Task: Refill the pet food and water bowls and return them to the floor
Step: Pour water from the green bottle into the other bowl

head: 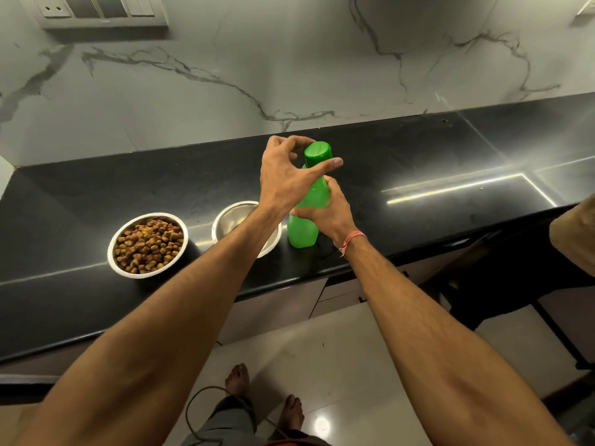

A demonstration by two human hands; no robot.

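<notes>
Bottle (pixel 309 201) stood upright mid-frame on bench (pixel 418 162), right hand (pixel 325 210) gripping its body, left hand (pixel 289 169) spread loose at the cap (pixel 317 152), holding nothing, empty bowl (pixel 231 220) just left.

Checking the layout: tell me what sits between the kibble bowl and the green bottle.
The head view shows an empty steel bowl between the kibble bowl and the green bottle, partly behind the left forearm.

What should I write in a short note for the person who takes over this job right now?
Left hand: fingers spread around the green cap, grip not clearly closed.
Right hand: holds the green plastic bottle, upright on the black stone counter.
Steel bowl full of brown kibble: on the counter, left.
Second steel bowl: beside the bottle, partly hidden by the left forearm, seems empty.
Done: food.
Left: open the bottle, pour water, put both bowls on the floor.
</notes>
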